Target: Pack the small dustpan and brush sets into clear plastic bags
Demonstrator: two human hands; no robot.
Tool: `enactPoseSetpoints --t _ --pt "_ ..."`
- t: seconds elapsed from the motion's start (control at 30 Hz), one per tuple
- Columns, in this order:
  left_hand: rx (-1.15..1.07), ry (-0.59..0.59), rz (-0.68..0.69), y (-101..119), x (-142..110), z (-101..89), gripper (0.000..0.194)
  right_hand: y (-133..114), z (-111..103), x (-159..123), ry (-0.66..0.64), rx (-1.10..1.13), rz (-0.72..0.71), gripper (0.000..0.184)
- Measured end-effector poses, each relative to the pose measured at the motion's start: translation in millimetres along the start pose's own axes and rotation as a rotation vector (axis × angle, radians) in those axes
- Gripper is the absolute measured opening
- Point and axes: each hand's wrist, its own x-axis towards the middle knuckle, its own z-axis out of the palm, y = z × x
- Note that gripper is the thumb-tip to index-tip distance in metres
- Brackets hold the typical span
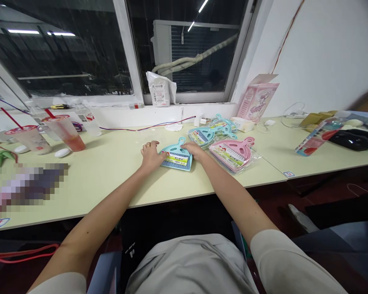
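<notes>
A light-blue mini dustpan and brush set (175, 165) with a yellow-green label lies on the table between my hands, its looped handle pointing away from me. At its left edge is my left hand (151, 156); the thumb reaches the label side, while the other fingers are spread apart over the tabletop. My right hand (194, 150) closes on the upper right edge by the handle, its fingers partly hidden. Just right of it, pink dustpan and brush sets (231, 154) lie in clear wrapping. More blue dustpan and brush sets (202, 135) are piled behind.
Two drink cups (64, 132) with red straws and a clear bottle (88, 120) stand at the left. A pink box (257, 98) leans by the wall, a white package (161, 90) sits on the windowsill, and a black glossy object (352, 139) lies far right.
</notes>
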Motion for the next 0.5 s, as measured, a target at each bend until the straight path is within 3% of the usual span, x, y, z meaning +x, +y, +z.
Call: enactPoseSetpoints --t 0.13,0.3,0.5 --pt "-0.075 0.068 0.074 -12 7 -7.6 0.039 -2 0 -2 0.029 0.034 0.016 0.008" --pt "-0.052 -0.068 0.393 -20 4 -11.2 0.029 -4 2 -5 0.052 0.047 0.024 0.009" --pt "-0.002 -0.122 0.43 -17 2 -7.7 0.026 -8 2 -8 0.039 0.09 0.044 0.011"
